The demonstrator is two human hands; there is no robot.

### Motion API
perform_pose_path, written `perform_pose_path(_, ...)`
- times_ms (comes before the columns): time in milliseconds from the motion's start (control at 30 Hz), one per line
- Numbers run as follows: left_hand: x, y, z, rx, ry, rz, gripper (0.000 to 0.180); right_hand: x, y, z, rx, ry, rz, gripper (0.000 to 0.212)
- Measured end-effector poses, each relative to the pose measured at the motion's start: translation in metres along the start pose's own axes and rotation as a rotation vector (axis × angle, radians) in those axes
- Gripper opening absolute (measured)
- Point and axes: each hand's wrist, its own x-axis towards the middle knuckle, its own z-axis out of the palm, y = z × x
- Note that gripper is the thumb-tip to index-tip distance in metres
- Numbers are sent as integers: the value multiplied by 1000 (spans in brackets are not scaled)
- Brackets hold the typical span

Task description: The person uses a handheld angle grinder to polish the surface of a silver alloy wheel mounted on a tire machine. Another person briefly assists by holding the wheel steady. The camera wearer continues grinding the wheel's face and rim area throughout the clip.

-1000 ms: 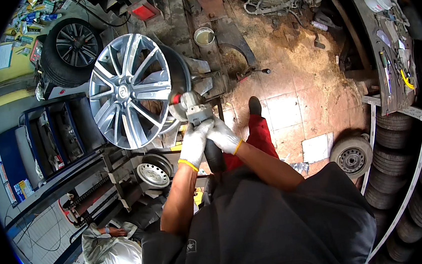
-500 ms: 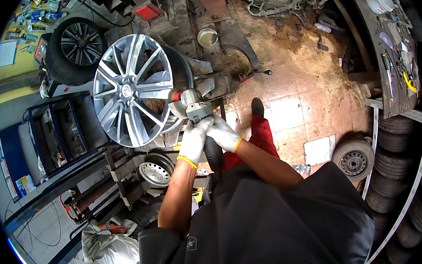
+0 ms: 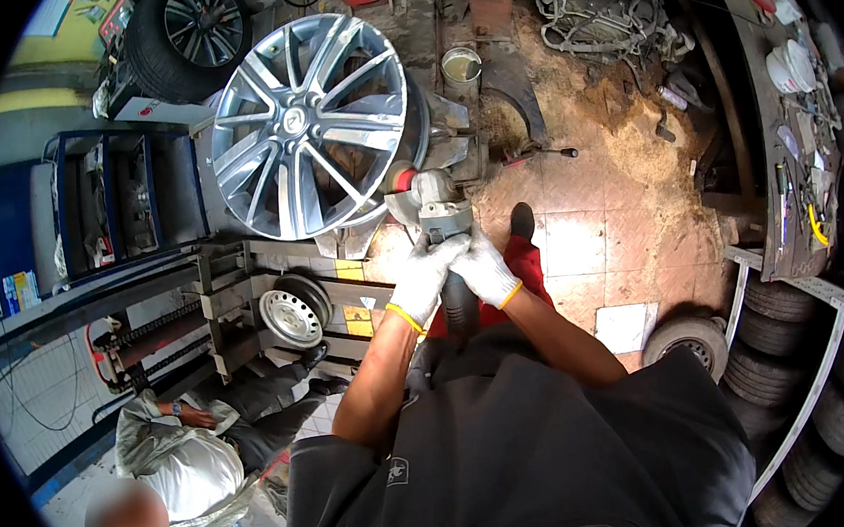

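Note:
Both my hands wear white gloves with yellow cuffs and are wrapped round one angle grinder (image 3: 444,217). My left hand (image 3: 423,278) grips its body from the left; my right hand (image 3: 485,266) closes on it from the right. The grinder points away from me, its dark handle end toward my body. Its red disc (image 3: 399,177) and guard are at the lower right edge of a large silver multi-spoke alloy wheel (image 3: 330,131). Whether the disc touches the metal I cannot tell.
A mounted tyre (image 3: 187,38) and a blue shelf (image 3: 125,199) stand left. A steel wheel (image 3: 293,315) lies by the rack. A person (image 3: 193,454) sits at lower left. A bucket (image 3: 462,65) is beyond; a cluttered bench (image 3: 785,161) and stacked tyres (image 3: 766,354) line the right.
The whole view has shifted, so the surroundings sit differently in it. Against the alloy wheel, the grinder has moved nearer me, toward the lower right edge. Both hands keep their grip.

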Motion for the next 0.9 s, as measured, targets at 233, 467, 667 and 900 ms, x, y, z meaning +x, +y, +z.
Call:
perform_pose_path(233, -28, -8, -31, -119, -18, 18, 43, -20, 13, 38, -88, 0, -21, 60)
perform_pose_path(467, -28, 5, -58, 17, -83, 23, 39, -19, 13, 66, -21, 42, -118, 56)
perform_pose_path(667, -24, 12, -61, 27, -99, 2, 42, -18, 8, 79, 93, 118, -86, 55)
perform_pose_path(900, -23, 19, -65, 94, -95, -18, 40, -13, 26, 86, 60, 121, -155, 57)
